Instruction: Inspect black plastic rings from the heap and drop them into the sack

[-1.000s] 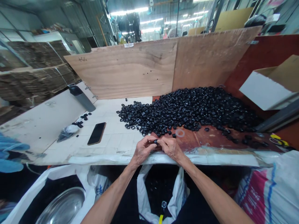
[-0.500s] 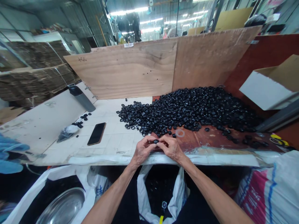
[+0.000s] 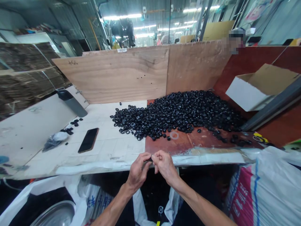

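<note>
A small black part (image 3: 150,159) is pinched between my two hands at the front edge of the table. My left hand (image 3: 138,171) grips it from the left with thumb and forefinger. From the right, my right hand (image 3: 165,166) has its fingertips closed on the same part, hiding most of it. Beyond the hands spreads a large heap of small black parts (image 3: 183,110), lying partly on a white surface and partly on a red-brown one. A pale ring (image 3: 174,135) lies just in front of the heap.
A phone (image 3: 88,140), a grey bottle (image 3: 72,103) and a small plastic bag (image 3: 56,139) lie on the left. An open white box (image 3: 246,94) is at the right. Below the edge are an open white sack (image 3: 139,207) and a metal bowl (image 3: 56,215). A person's head shows behind the panel.
The view has shifted, so the table and heap appear further left. Both hands are nearer to me, over the table's front edge, still closed on the small part. A person's head has appeared at upper right.
</note>
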A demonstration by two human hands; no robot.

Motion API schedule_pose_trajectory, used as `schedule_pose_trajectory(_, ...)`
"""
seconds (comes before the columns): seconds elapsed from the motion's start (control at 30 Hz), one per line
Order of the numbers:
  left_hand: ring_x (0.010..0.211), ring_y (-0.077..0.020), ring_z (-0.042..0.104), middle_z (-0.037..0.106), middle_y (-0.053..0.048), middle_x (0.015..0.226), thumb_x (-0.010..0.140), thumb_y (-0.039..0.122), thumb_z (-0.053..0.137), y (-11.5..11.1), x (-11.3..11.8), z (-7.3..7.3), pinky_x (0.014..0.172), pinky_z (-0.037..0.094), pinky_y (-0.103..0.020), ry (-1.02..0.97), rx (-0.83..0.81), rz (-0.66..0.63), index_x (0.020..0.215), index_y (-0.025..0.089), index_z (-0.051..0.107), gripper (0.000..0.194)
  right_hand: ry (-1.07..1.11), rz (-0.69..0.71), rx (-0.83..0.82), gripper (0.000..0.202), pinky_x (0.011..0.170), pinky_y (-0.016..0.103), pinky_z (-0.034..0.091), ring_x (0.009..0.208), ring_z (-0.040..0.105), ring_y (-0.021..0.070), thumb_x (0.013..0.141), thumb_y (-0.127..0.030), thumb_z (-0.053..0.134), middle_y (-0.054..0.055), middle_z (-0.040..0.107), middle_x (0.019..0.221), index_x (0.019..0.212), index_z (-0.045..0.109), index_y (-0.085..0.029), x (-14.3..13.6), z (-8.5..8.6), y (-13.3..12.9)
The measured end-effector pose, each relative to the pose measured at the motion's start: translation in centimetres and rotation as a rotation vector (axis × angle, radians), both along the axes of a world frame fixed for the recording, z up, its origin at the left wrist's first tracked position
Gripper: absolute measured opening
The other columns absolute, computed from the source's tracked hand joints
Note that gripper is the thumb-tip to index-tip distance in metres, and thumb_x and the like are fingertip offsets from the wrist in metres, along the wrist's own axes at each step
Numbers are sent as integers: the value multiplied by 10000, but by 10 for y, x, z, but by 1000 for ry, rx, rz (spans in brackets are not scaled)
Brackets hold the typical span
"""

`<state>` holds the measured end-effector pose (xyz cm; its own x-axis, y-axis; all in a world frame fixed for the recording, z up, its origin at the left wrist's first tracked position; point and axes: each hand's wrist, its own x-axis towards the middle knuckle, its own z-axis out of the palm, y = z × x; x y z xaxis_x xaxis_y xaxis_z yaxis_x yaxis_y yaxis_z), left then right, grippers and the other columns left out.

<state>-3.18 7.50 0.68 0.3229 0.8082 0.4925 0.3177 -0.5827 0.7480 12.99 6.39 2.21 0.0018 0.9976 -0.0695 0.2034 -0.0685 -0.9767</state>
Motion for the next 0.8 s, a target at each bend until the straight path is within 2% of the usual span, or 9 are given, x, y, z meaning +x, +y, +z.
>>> schedule_pose_trajectory(0.07,993,-195,653,677,-70,1048,905,155,560,-3,-7,12,894,532,-341,81,-95,-125,1065,196,642,184,-94,62,-28,243,451,227,392,387,536,129,891,-332,515,-46,532,476,689,538,-200,11,2,0)
schedule_pose_trajectory(0.13,860,-172,663,678,-34,925,886,206,613,4,-9,28,796,547,-296,167,-259,-234,956,192,656,83,-298,28,90,259,504,250,424,471,570,151,885,-365,550,-14,570,552,689,563,-197,29,4,11)
schedule_pose_trajectory(0.23,770,-155,645,631,-17,885,858,270,653,33,4,41,668,541,-258,162,-272,-12,954,188,641,127,-608,-230,391,106,702,319,496,790,638,223,841,-251,580,91,625,955,911,619,-181,57,2,40)
schedule_pose_trajectory(0.3,703,-128,623,601,-32,983,832,222,654,58,21,38,645,547,-262,146,-160,129,1041,189,634,212,-691,-224,494,217,755,336,505,875,625,234,802,-137,548,117,576,1094,1008,603,-182,69,-5,60)
schedule_pose_trajectory(0.37,718,-125,626,588,-44,1051,816,165,643,80,37,28,753,560,-305,181,-65,165,1128,199,618,315,-701,-158,535,227,761,330,508,863,618,226,802,-64,488,104,575,1012,966,591,-182,74,-15,73)
schedule_pose_trajectory(0.43,852,-168,642,610,-44,1008,837,129,594,92,45,17,849,538,-339,226,2,174,1053,198,645,233,-691,-129,549,201,761,327,503,836,612,222,831,-49,455,93,578,933,912,580,-184,74,-23,77)
schedule_pose_trajectory(0.57,812,-169,629,624,-28,916,827,138,591,87,31,4,785,530,-312,258,3,195,943,198,646,141,-697,-122,546,108,756,332,488,808,597,224,873,-110,504,83,586,906,899,571,-191,73,-27,70)
schedule_pose_trajectory(0.7,691,-156,603,607,-5,824,793,172,618,77,7,5,697,511,-303,352,-73,332,889,195,630,100,-695,-8,554,81,738,311,480,798,591,211,858,-127,567,64,580,889,901,578,-194,71,-21,64)
schedule_pose_trajectory(0.8,713,-172,620,634,-12,807,807,197,617,78,8,7,724,514,-318,409,-119,326,865,194,646,65,-693,40,582,99,746,302,476,810,598,207,861,-124,577,62,594,905,926,584,-198,67,-15,63)
